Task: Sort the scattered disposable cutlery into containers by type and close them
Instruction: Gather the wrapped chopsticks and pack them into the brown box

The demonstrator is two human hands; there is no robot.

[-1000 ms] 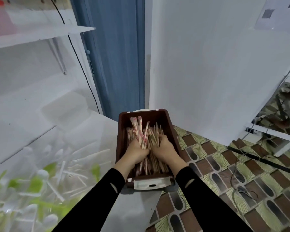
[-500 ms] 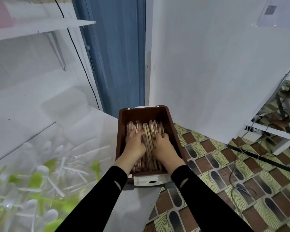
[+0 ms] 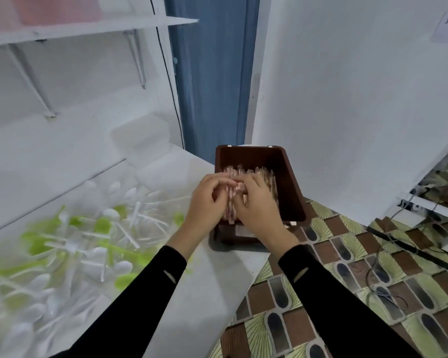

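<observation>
Across the white table (image 3: 217, 275) plastic cutlery (image 3: 88, 241) lies scattered, the brown container (image 3: 287, 182) sits at its far corner, and over it your left hand (image 3: 204, 205) and right hand (image 3: 259, 210) curl round a chopstick bundle (image 3: 230, 205) (squaring it, likely, so everything closes).

The box (image 3: 291, 184) stands right on the table (image 3: 215, 277); chopsticks (image 3: 268, 177) in it; cutlery (image 3: 88, 241) left.
</observation>
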